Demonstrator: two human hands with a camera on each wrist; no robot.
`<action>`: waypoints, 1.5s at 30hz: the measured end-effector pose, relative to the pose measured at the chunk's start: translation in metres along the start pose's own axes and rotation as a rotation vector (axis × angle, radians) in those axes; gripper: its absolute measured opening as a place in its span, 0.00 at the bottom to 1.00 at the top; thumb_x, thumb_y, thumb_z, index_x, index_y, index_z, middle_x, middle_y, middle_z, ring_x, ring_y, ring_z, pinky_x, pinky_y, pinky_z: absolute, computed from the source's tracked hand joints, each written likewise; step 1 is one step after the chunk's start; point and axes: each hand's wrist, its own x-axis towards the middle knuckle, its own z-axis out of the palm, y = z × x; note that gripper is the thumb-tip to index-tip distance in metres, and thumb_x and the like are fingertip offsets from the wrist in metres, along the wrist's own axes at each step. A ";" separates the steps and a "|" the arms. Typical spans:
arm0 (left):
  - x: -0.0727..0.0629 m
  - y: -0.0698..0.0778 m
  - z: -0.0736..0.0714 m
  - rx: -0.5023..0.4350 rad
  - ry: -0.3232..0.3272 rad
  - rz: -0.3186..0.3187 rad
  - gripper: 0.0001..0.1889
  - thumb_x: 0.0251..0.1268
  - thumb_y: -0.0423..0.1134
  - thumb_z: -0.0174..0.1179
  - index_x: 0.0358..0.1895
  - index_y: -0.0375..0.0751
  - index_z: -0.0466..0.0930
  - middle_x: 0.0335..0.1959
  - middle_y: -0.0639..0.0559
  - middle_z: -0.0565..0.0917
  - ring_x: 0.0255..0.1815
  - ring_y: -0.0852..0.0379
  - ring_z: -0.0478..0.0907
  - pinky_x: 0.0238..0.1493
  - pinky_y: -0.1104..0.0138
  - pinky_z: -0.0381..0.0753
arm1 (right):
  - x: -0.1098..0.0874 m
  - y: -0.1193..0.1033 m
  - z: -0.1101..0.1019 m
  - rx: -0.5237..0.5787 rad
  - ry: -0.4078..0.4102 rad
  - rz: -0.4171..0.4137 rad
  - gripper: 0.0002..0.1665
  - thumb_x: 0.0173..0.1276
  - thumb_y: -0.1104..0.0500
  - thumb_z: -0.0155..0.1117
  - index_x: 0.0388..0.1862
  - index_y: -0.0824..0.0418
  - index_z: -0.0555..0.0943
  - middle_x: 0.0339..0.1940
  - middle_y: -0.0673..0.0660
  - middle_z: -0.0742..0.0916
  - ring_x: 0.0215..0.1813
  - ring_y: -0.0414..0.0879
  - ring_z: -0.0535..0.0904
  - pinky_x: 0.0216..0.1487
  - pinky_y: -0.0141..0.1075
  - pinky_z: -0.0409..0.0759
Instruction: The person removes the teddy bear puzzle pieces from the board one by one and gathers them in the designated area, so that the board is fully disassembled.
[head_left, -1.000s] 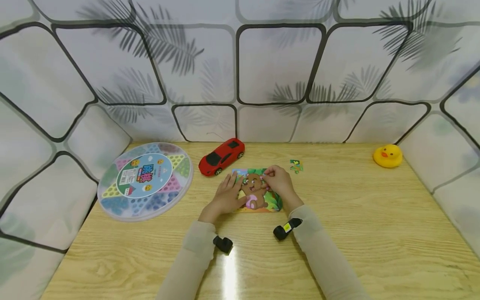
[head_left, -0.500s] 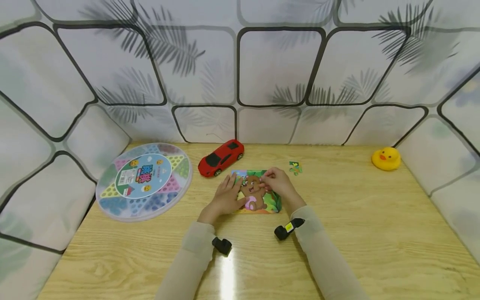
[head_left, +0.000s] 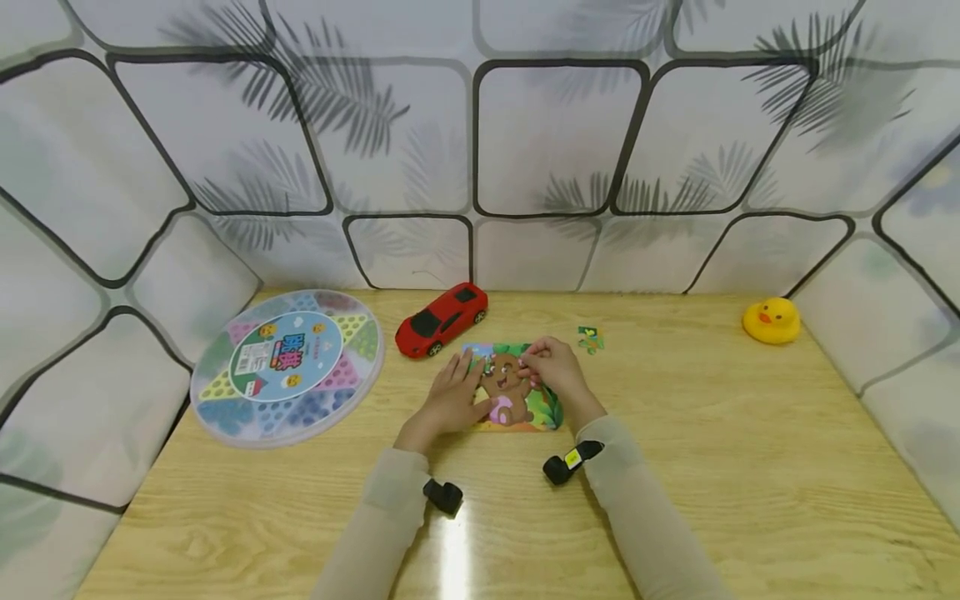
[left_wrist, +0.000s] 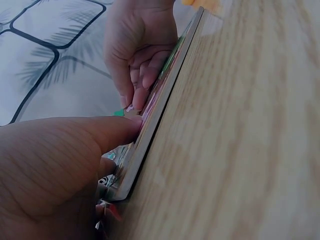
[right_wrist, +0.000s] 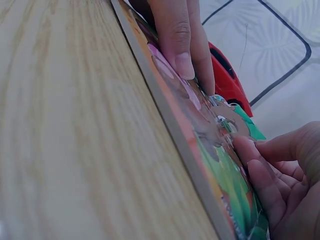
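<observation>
One bear puzzle (head_left: 512, 408) lies flat on a wooden table (head_left: 750, 467), just below the centre of the frame.
My left hand (head_left: 450, 400) is spread over the puzzle's left side, its thumb resting near the bear's pink belly; my right hand (head_left: 558, 373) comes in at the upper right of the puzzle, thumb and finger pinching a small brown-and-green piece (right_wrist: 241, 121) that tilts up by the bear's head; I cannot tell whether it is seated at all. Just beyond that hand, right of centre, lies a loose green bit (head_left: 590, 338), one piece or more I cannot tell. A red toy car (head_left: 442, 321) sits above the puzzle's left corner, a round board game (head_left: 287, 358) farther out at the left, and a yellow rubber duck (head_left: 772, 321) well apart at the right, near the patterned cloth wall (head_left: 558, 133).
</observation>
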 end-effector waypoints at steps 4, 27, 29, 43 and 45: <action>-0.001 0.000 -0.001 -0.017 0.012 0.008 0.38 0.71 0.52 0.50 0.75 0.37 0.46 0.76 0.37 0.38 0.76 0.40 0.32 0.72 0.47 0.38 | 0.001 0.001 0.001 0.008 0.006 -0.007 0.09 0.70 0.65 0.56 0.45 0.69 0.75 0.31 0.57 0.84 0.21 0.37 0.80 0.20 0.26 0.75; 0.002 -0.001 0.001 -0.015 -0.003 -0.005 0.39 0.71 0.55 0.48 0.76 0.40 0.44 0.76 0.40 0.36 0.76 0.43 0.29 0.72 0.48 0.36 | 0.000 0.000 0.001 0.047 0.034 0.005 0.17 0.68 0.67 0.55 0.56 0.66 0.77 0.24 0.55 0.84 0.17 0.36 0.77 0.19 0.27 0.74; 0.002 -0.002 0.002 -0.010 -0.001 -0.002 0.39 0.71 0.54 0.48 0.76 0.40 0.44 0.76 0.40 0.36 0.76 0.42 0.30 0.72 0.48 0.36 | -0.001 0.001 0.002 0.049 0.030 0.010 0.17 0.69 0.67 0.55 0.56 0.66 0.77 0.26 0.56 0.84 0.17 0.37 0.77 0.19 0.27 0.74; -0.001 0.000 0.000 -0.001 0.000 -0.001 0.38 0.71 0.52 0.49 0.75 0.38 0.45 0.76 0.38 0.38 0.76 0.40 0.32 0.72 0.48 0.38 | -0.003 -0.003 0.001 0.050 0.019 0.041 0.17 0.70 0.66 0.54 0.57 0.64 0.77 0.33 0.57 0.85 0.21 0.37 0.80 0.21 0.28 0.76; -0.001 0.000 0.000 -0.003 0.007 0.005 0.38 0.71 0.51 0.49 0.75 0.37 0.46 0.76 0.37 0.39 0.76 0.40 0.33 0.72 0.47 0.39 | -0.004 -0.004 -0.001 0.046 0.014 0.042 0.18 0.70 0.65 0.55 0.58 0.63 0.77 0.34 0.57 0.85 0.22 0.37 0.81 0.22 0.28 0.77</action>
